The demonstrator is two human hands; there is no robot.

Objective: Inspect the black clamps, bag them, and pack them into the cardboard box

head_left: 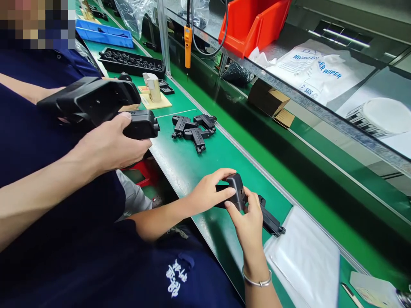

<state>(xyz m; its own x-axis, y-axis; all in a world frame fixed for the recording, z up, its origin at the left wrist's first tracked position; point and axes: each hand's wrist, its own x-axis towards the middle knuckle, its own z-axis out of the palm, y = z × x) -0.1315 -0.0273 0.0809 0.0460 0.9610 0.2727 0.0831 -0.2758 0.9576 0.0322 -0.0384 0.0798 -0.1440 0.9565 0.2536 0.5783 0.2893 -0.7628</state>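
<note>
Just right of the middle, my left hand [207,193] has its fingers and thumb on a black, curved plastic housing [236,190]. My right hand [252,218], with a silver bracelet on its wrist, grips the same housing from the right and below. Part of the housing is hidden by my fingers. Beyond my right hand lies a black handle-shaped part [272,221] on the green table, near a stack of white plastic sheets [305,256]. Several similar black parts [196,131] lie in a group farther up the table.
At the left, another person's hands [112,143] hold a black device [96,98] and a black block. Behind are a black tray [130,62] of small parts and a blue tray [104,34]. A metal shelf with a red bin [253,28] stands at the right.
</note>
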